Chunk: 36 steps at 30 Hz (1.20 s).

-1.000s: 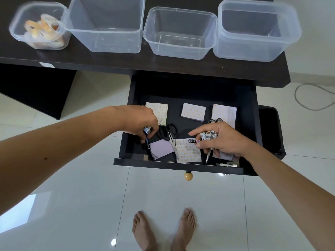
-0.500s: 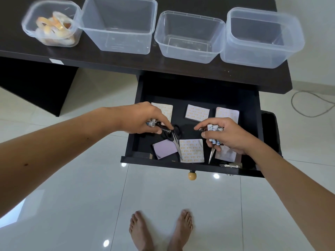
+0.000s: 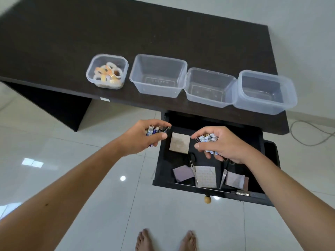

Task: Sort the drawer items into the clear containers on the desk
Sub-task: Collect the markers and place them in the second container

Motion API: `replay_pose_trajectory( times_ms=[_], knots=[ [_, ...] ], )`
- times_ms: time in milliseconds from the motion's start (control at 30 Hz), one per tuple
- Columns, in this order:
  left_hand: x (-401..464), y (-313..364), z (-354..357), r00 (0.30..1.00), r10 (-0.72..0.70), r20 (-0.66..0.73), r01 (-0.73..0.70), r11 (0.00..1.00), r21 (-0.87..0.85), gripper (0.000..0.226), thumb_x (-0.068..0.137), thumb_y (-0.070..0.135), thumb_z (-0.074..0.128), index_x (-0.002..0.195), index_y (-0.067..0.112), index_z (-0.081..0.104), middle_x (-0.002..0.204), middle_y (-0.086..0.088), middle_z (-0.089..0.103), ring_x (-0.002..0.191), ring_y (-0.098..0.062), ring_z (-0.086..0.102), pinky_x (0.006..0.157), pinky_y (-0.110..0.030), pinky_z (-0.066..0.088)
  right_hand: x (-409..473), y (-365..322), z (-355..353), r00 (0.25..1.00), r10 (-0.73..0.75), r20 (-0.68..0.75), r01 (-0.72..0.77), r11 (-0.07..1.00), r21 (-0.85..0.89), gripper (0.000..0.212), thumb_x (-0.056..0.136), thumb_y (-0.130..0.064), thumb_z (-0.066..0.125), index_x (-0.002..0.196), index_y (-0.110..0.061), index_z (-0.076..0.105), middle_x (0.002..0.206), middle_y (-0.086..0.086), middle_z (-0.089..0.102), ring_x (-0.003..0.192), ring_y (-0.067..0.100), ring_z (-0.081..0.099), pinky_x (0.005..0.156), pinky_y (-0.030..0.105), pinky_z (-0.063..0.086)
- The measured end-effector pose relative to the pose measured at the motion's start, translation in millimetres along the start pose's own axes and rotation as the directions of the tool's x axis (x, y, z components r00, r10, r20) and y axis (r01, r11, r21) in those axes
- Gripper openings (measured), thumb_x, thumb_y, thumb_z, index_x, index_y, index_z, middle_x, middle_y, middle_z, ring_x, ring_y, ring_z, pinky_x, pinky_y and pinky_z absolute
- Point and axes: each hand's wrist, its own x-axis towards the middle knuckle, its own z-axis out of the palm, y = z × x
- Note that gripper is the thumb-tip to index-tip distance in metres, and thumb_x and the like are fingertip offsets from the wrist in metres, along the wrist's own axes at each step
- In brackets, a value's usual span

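My left hand (image 3: 145,137) is closed around a bunch of batteries (image 3: 156,130) just above the open drawer's left edge. A second bunch of batteries (image 3: 207,138) is gripped in my right hand (image 3: 220,144), over the middle of the drawer (image 3: 164,171). Inside the drawer lie several sticky-note pads (image 3: 179,143) and two pairs of scissors (image 3: 192,161), the right pair partly hidden under my wrist. On the dark desk (image 3: 126,33) stands a row of clear containers: a small one with tape rolls (image 3: 107,71), then three without contents (image 3: 158,76) (image 3: 210,87) (image 3: 265,92).
The drawer has a round wooden knob (image 3: 207,199) at its front. A grey cable (image 3: 308,134) lies on the white tiled floor at the right. My bare feet (image 3: 165,240) stand on the tiles below the drawer.
Both hands have lifted out of the drawer with batteries in them. The camera has tilted up, so more of the desk shows.
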Motion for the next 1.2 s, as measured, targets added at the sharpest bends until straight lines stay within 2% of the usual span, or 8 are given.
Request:
replay_pose_trajectory(
  times_ms=[167,333,467,833,933,1033,1133,1200],
  knots=[
    [-10.9,37.0,-48.8,0.997,0.03,-0.07,-0.03,1.0,-0.003,0.029,0.1,0.022,0.07,0.128,0.028,0.068,0.075,0.015,0.068,0.065,-0.004,0.061,0.061,-0.017,0.051,21.6,-71.1,12.0,0.999,-0.04,0.001,0.04,0.998,-0.049,0.024,0.086,-0.021,0.088,0.107,-0.022,0.076,0.089,0.024,0.077,0.065,0.024,0.067,0.04,0.026,0.041],
    [12.4,77.5,-91.5,0.983,0.055,-0.174,-0.051,0.998,0.029,0.029,0.099,0.027,0.071,0.126,0.035,0.066,0.102,0.007,0.07,0.074,-0.01,0.068,0.065,-0.022,0.059,57.6,-135.9,3.5,0.991,-0.131,-0.023,0.128,0.986,-0.109,0.027,0.085,-0.021,0.089,0.108,-0.02,0.075,0.077,0.011,0.077,0.062,0.019,0.068,0.039,0.026,0.041],
    [51.1,102.8,-113.9,0.968,0.079,-0.238,-0.053,0.992,0.116,0.033,0.098,0.03,0.071,0.129,0.037,0.061,0.112,0.014,0.064,0.079,-0.013,0.072,0.059,-0.018,0.058,93.6,-175.0,-12.6,0.981,-0.184,-0.059,0.172,0.97,-0.172,0.025,0.085,-0.022,0.089,0.105,-0.022,0.074,0.071,0.002,0.074,0.062,0.018,0.07,0.041,0.027,0.043],
    [134.7,79.7,-112.1,0.938,-0.047,-0.344,0.062,0.998,0.034,0.034,0.1,0.02,0.069,0.13,0.029,0.056,0.129,0.004,0.062,0.103,-0.017,0.067,0.083,-0.04,0.065,180.8,-174.1,-18.4,0.961,-0.185,-0.206,0.12,0.949,-0.291,0.028,0.086,-0.009,0.082,0.109,-0.025,0.075,0.092,0.004,0.079,0.063,0.018,0.075,0.054,0.029,0.062],
    [138.4,71.6,-104.6,0.943,-0.061,-0.327,0.086,0.994,0.063,0.034,0.1,0.015,0.068,0.128,0.03,0.055,0.124,0.007,0.062,0.093,-0.014,0.068,0.071,-0.026,0.065,185.2,-165.2,-16.4,0.961,-0.211,-0.178,0.142,0.932,-0.334,0.035,0.084,-0.018,0.088,0.115,-0.027,0.074,0.109,-0.006,0.076,0.073,0.019,0.079,0.068,0.035,0.066],
    [140.4,71.5,-100.1,0.933,-0.048,-0.356,0.085,0.992,0.089,0.037,0.099,0.011,0.069,0.129,0.029,0.055,0.122,0.009,0.062,0.083,-0.008,0.062,0.051,-0.008,0.049,186.1,-161.8,-16.4,0.949,-0.25,-0.194,0.164,0.913,-0.373,0.037,0.082,-0.026,0.09,0.116,-0.031,0.075,0.112,-0.01,0.074,0.083,0.014,0.075,0.076,0.035,0.063],
    [138.0,70.8,-98.2,0.936,-0.047,-0.349,0.076,0.995,0.069,0.041,0.098,0.011,0.071,0.131,0.028,0.055,0.119,0.011,0.06,0.08,-0.007,0.06,0.052,-0.007,0.049,185.8,-160.5,-16.2,0.941,-0.263,-0.213,0.177,0.919,-0.352,0.034,0.083,-0.022,0.09,0.113,-0.03,0.077,0.105,-0.01,0.076,0.089,0.012,0.073,0.078,0.035,0.063],
    [134.6,71.1,-98.1,0.936,-0.027,-0.351,0.06,0.995,0.084,0.039,0.097,0.012,0.072,0.129,0.027,0.056,0.114,0.017,0.059,0.09,-0.005,0.062,0.064,-0.01,0.053,184.7,-158.9,-15.2,0.928,-0.281,-0.246,0.184,0.918,-0.352,0.031,0.085,-0.017,0.087,0.111,-0.031,0.077,0.104,-0.008,0.077,0.092,0.015,0.073,0.078,0.034,0.062]
  ],
)
